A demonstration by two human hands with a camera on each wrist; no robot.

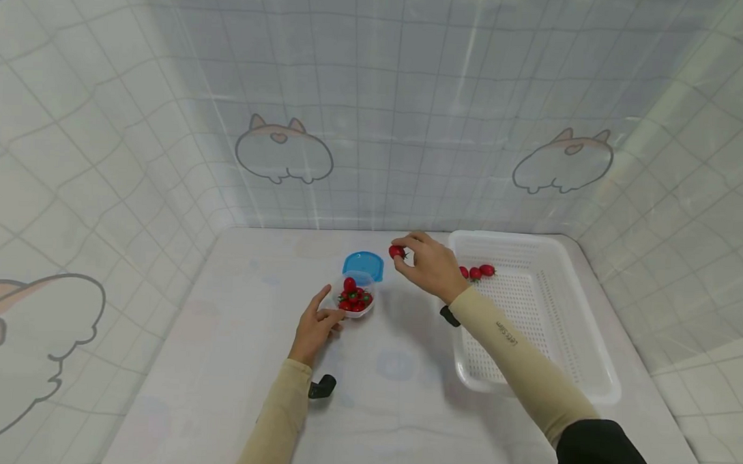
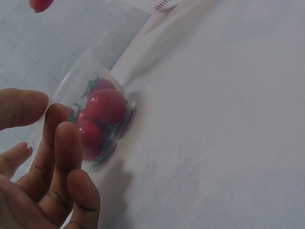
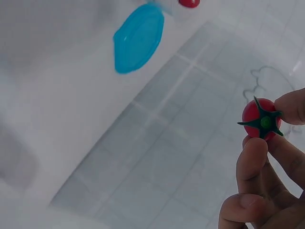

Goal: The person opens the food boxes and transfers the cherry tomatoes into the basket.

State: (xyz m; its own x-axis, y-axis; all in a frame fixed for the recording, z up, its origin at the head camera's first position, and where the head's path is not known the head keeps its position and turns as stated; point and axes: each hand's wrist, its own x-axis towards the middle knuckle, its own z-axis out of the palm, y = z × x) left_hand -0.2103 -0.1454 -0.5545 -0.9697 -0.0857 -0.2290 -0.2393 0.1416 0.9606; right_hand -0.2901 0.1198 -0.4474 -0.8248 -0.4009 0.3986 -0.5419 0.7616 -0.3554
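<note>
A clear plastic container point(image 1: 360, 314) of red cherry tomatoes point(image 1: 355, 300) with green stems stands on the table, its blue lid point(image 1: 363, 264) lying open behind it. My left hand point(image 1: 317, 326) holds the container by its near left rim, as the left wrist view shows with fingertips point(image 2: 26, 109) at the thin clear wall. Up between thumb and fingers, my right hand point(image 1: 430, 265) pinches one cherry tomato point(image 3: 262, 119), clear of the table. Its star-shaped green stem faces the right wrist camera.
On the right stands a white perforated basket point(image 1: 595, 349), with a few more cherry tomatoes point(image 1: 476, 272) near its back left corner. My right forearm crosses above it. Tiled-pattern sheeting point(image 1: 400, 124) rises behind the table and at both sides.
</note>
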